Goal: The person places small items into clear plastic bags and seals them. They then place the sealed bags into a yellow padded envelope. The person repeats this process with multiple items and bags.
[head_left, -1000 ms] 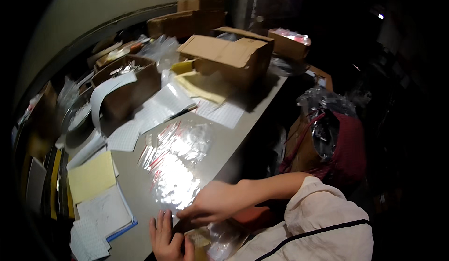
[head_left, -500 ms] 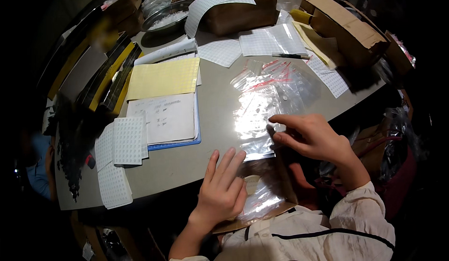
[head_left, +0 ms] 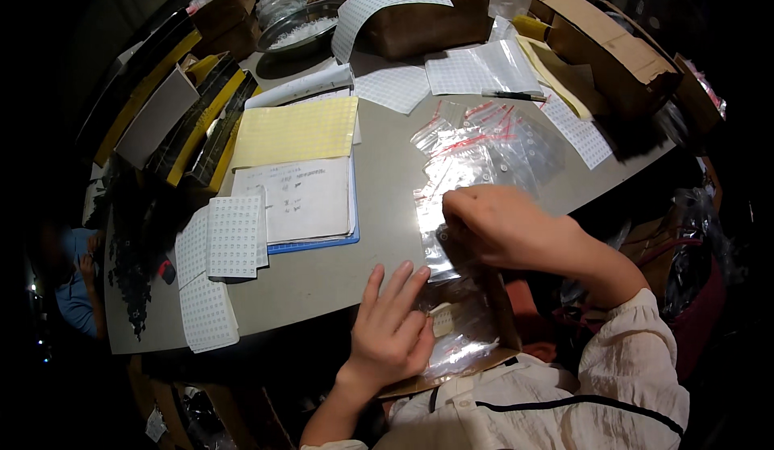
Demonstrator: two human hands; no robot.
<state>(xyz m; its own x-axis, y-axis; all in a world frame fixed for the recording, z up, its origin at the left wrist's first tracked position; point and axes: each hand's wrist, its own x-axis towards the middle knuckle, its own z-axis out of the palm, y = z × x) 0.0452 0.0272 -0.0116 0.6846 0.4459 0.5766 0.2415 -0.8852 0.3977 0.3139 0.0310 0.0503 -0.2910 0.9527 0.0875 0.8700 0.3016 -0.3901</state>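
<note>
Your right hand [head_left: 496, 224] has drawn nearer, pinching a clear zip bag [head_left: 439, 244] at the worktop [head_left: 387, 176] edge, left hand [head_left: 393, 333] spread flat (many loose bags [head_left: 492, 147] remain unhandled).

right hand [head_left: 504, 228] fingertips hidden, sticker sheets [head_left: 234, 236] print unreadably small
</note>
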